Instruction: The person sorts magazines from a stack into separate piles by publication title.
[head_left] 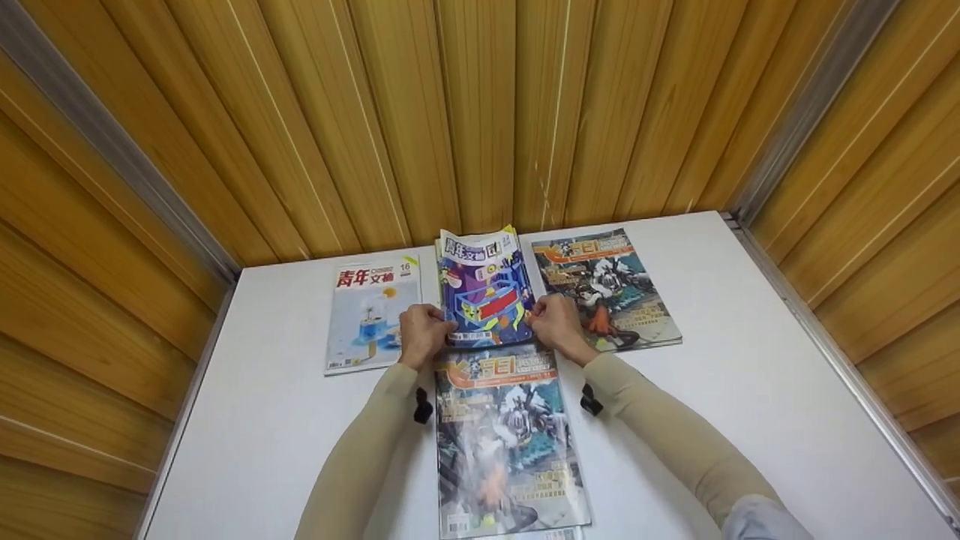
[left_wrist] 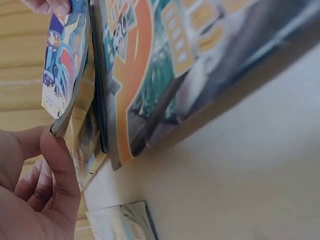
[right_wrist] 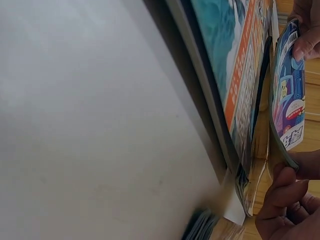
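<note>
A purple and blue magazine [head_left: 489, 296] is held by its two side edges above the back middle of the table, bowed along its length. My left hand [head_left: 421, 334] pinches its left edge between thumb and fingers; my right hand [head_left: 561, 328] pinches the right edge. In the left wrist view, the thumb and fingertip of the left hand [left_wrist: 42, 180] meet on the edge of the curved magazine [left_wrist: 62, 65]. The right wrist view shows the right hand [right_wrist: 287, 205] gripping the other side. More magazines lie under or behind the held one, mostly hidden.
Nearer me lies a glossy magazine [head_left: 510, 450] with an orange title, on top of others. A similar magazine [head_left: 611, 289] is at the right, and a pale blue one [head_left: 371, 315] at the left. Wood-patterned panels [head_left: 480, 112] stand behind the white table [head_left: 255, 420].
</note>
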